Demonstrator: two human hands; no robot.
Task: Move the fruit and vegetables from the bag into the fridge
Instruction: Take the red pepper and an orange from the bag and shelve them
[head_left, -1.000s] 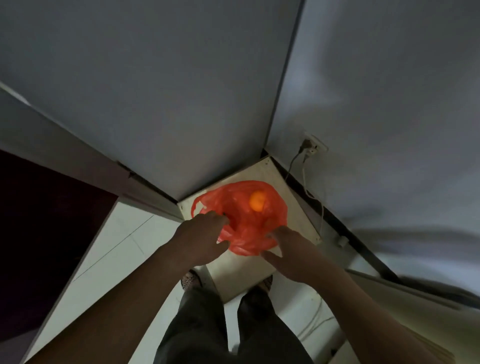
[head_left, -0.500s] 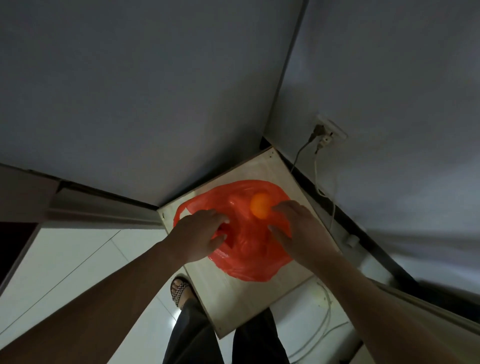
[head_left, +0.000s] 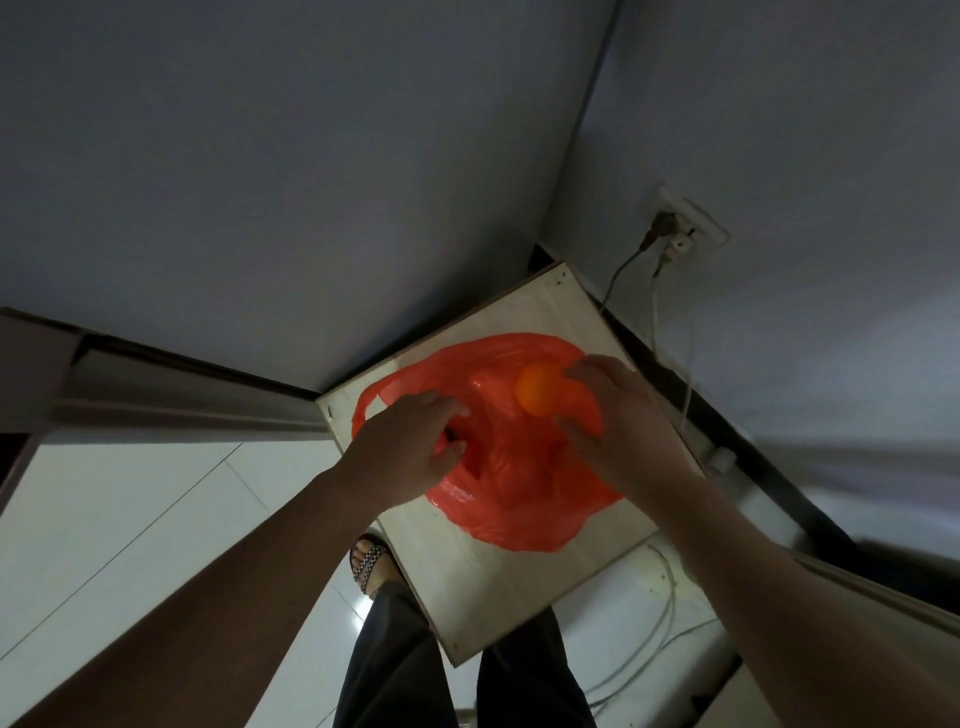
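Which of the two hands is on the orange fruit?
The right hand: its fingers curl around the orange fruit. The left hand grips the red bag, apart from the fruit.

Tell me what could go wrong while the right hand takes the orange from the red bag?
The right hand grips the orange from one side; it might slip and roll off the small wooden top. The left hand pinches the thin red bag at one spot, so it may slide or tear.

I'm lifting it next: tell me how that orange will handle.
The orange looks round and smooth, so it would likely roll if released on the flat board. Undented in the right hand, it is probably firm. The thin, glossy bag under it may slip.
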